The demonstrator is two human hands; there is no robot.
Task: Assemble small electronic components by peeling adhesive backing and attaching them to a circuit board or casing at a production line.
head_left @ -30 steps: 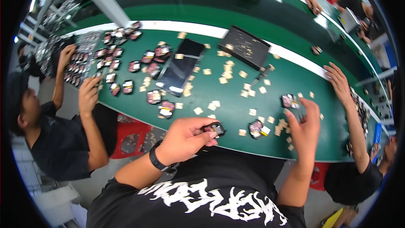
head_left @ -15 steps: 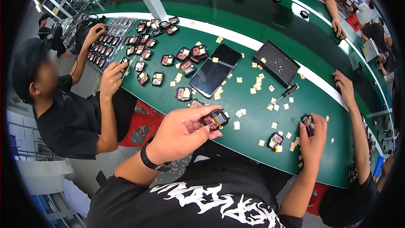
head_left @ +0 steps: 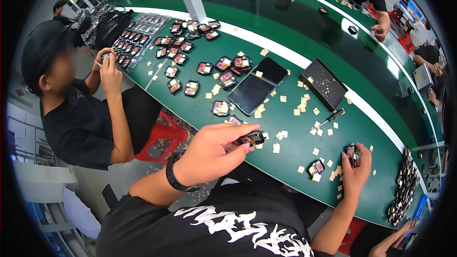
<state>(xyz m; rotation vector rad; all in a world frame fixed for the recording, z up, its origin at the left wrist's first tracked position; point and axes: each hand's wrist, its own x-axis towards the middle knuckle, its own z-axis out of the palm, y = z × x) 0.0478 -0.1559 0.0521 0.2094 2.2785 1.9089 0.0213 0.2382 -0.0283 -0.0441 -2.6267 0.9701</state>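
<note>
In front of me my left hand (head_left: 209,153) pinches a small black device housing (head_left: 252,138) between thumb and fingers, above the bench's front edge. It is tilted, so mostly its dark side shows, with some yellow inside. Further right, my right hand (head_left: 358,169) has its thumb and fingers around a second open housing (head_left: 351,154) on the green bench (head_left: 266,171). Just left of that hand lies another housing (head_left: 315,168) with a pinkish board and a yellow tab. More such housings (head_left: 220,108) lie beyond my left hand.
A dark smartphone (head_left: 257,86), a black tray (head_left: 324,84) and a screwdriver (head_left: 331,118) lie beyond my hands among scattered cream paper squares (head_left: 283,99). At left a co-worker (head_left: 81,100) holds a part. Many parts are heaped (head_left: 402,188) at right. A conveyor (head_left: 285,24) runs behind.
The housing in my left hand has tipped, hiding most of its board. My right hand stays at its housing. The left co-worker's hands have come together; an arm at right has left the bench.
</note>
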